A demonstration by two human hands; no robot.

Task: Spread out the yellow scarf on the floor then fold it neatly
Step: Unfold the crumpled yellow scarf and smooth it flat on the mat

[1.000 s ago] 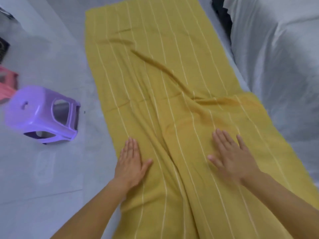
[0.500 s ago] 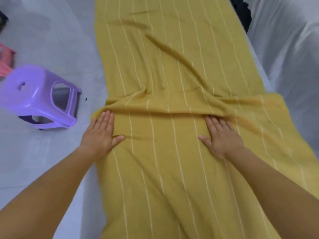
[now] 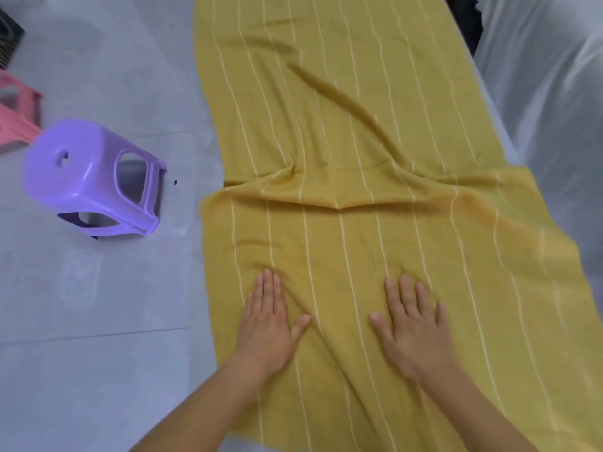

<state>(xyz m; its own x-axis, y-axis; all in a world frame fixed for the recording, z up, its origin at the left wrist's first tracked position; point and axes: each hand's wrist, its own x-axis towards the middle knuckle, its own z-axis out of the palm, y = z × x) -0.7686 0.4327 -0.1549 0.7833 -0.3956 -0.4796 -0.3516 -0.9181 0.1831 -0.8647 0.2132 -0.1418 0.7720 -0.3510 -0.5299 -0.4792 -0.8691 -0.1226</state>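
Down on the pale grey tiled floor (image 3: 98,370), toward its right side, I see the long yellow scarf with thin white stripes (image 3: 359,141) laid out lengthwise, running away from me to the far edge of the view. It isn't flat yet. A raised ridge of cloth crosses it about halfway along, and a long slanting crease runs through the far half. Nearer to me the cloth is wider on the right, where its edge reaches the white cover draped over furniture (image 3: 548,93) that lines the floor's right edge.

Both hands lie palm down on the near part of the scarf with fingers straight, gripping nothing. The left hand (image 3: 269,324) presses close to the scarf's left edge, its fingers together and the thumb out to the side, and small wrinkles bunch just beyond its fingertips. The right hand (image 3: 412,331) presses nearer the scarf's middle, fingers slightly spread. The two hands are apart, with a strip of striped cloth between them.

Left of the scarf and clear of it, a purple plastic stool (image 3: 91,177) lies on its side on the floor. Beyond it, at the floor's left edge, I can see part of a pink plastic object (image 3: 16,115), too cropped for me to name. Something dark (image 3: 463,21) sits at the far right, between the scarf and the white cover.
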